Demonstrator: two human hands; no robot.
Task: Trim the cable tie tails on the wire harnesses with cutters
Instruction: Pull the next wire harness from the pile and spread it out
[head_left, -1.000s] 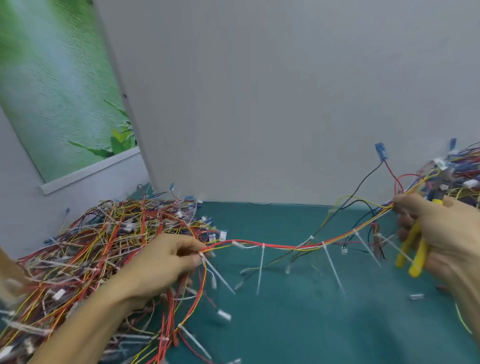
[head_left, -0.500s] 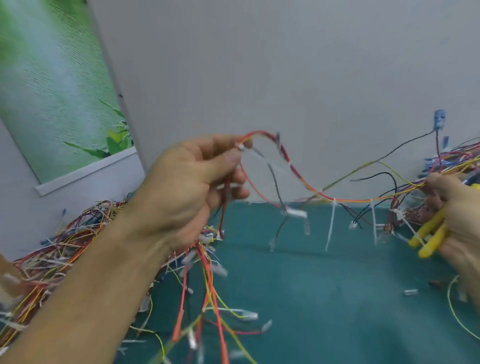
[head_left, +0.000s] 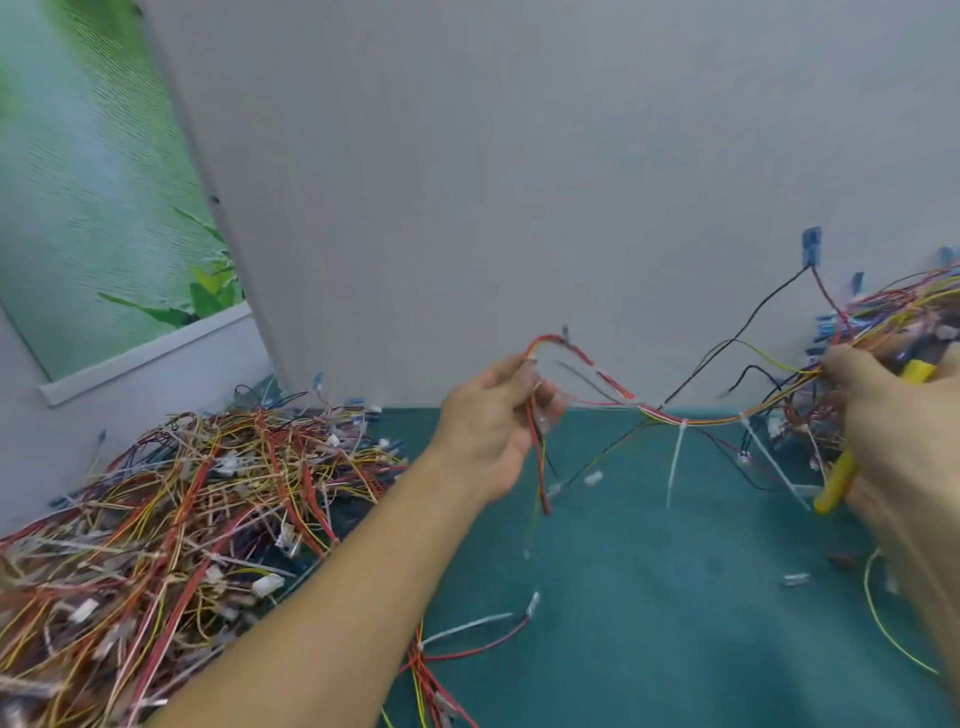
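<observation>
1. The left hand (head_left: 493, 426) pinches one end of the wire harness (head_left: 696, 418) near the centre of the view. The right hand (head_left: 883, 415), at 3 o'clock, holds the other end, so the harness spans above the green mat (head_left: 649, 597).
2. Held so, the white cable tie tails (head_left: 675, 462) hang free, which I judge makes them easy to reach.
3. The right hand also grips the yellow cutters (head_left: 836, 483), kept ready; their blades are hidden.
4. The pile of harnesses (head_left: 197, 493) lies at 8 o'clock.

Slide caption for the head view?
Left hand and right hand, holding yellow cutters, stretch a wire harness with untrimmed tie tails.
</observation>
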